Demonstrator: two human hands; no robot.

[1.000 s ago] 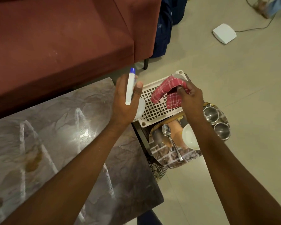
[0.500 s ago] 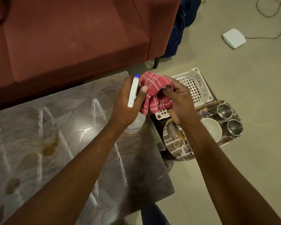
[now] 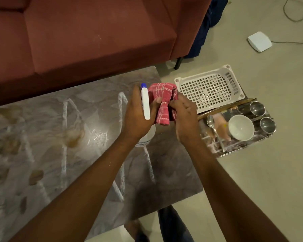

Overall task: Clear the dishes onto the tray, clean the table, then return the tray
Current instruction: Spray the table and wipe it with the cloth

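Firmly, left hand [image 3: 136, 118] grips a white plastic spray bottle [image 3: 145, 104]; right hand [image 3: 186, 118] pinches bunched red woven cloth [image 3: 163, 99].

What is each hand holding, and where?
Left hand grips the spray bottle by its neck; right hand pinches the red cloth at its bunched middle.

Cloth [image 3: 162, 102]: red, white checked lines. Spray bottle [image 3: 145, 105]: white, blue tip. Table [image 3: 59, 137]: grey-brown marble pattern, white veins, brown stains toward 9 o'clock. Sofa [image 3: 77, 32], 11 o'clock: maroon. Basket [image 3: 208, 88], 2 o'clock: white, square lattice. Bowl [image 3: 241, 127], 3 o'clock: white.
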